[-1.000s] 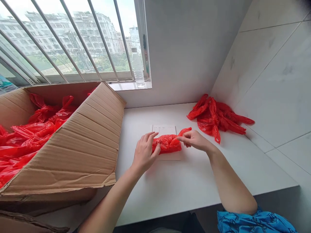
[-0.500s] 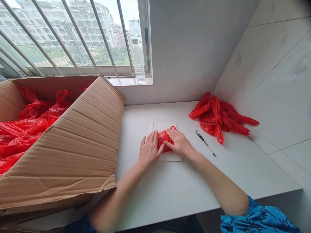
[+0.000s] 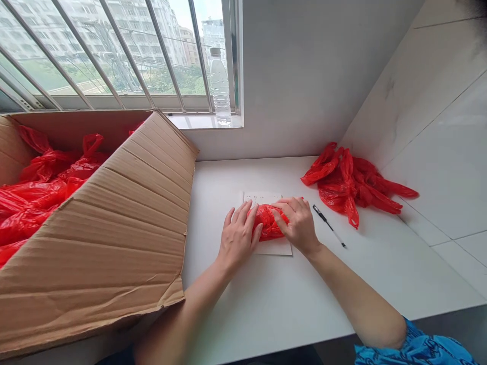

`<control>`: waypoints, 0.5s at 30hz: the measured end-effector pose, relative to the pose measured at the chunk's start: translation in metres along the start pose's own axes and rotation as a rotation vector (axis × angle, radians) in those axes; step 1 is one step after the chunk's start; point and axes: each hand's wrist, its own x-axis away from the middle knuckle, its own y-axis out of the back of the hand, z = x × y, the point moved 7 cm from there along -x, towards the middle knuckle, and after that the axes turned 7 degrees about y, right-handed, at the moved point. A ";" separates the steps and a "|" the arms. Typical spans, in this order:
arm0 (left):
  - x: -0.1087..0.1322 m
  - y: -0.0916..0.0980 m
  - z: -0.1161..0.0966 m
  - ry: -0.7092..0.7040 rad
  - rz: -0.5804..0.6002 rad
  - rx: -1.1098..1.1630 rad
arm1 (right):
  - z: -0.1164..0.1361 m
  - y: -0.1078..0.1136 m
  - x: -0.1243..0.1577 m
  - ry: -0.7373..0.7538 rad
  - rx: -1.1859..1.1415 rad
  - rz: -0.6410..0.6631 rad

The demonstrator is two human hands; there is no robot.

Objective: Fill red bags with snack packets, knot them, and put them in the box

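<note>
A small red plastic bag (image 3: 268, 223), bulging with contents I cannot make out, lies on a white sheet or pad of paper (image 3: 274, 248) on the table. Against the bag's left side rests my left hand (image 3: 238, 236), open, its fingers apart and stretched forward. My right hand (image 3: 300, 224) is curled over the bag's right end, its fingers closed on the plastic and partly hiding it. Just right of that hand lies a black-and-clear pen (image 3: 327, 225).
A pile of red plastic bags (image 3: 353, 182) sits at the back right by the tiled wall. On the left stands a large cardboard box (image 3: 125, 223) holding several red bags (image 3: 45, 195). A clear water bottle (image 3: 220, 91) stands on the sill of the barred window.
My right hand has gone from lying flat on the bag to curling round its right end, and the bag looks wider. My left hand's fingers have spread. The view has shifted slightly.
</note>
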 end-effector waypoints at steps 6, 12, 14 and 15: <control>0.006 -0.029 -0.002 -0.006 0.103 -0.097 | 0.009 -0.057 0.018 0.060 -0.030 0.326; 0.008 -0.037 0.002 0.007 0.120 -0.158 | 0.002 -0.067 0.024 0.006 -0.027 0.395; 0.008 -0.037 0.002 0.008 0.131 -0.159 | 0.003 -0.066 0.023 0.003 -0.033 0.403; 0.008 -0.038 0.001 0.007 0.136 -0.157 | 0.004 -0.065 0.023 -0.001 -0.036 0.407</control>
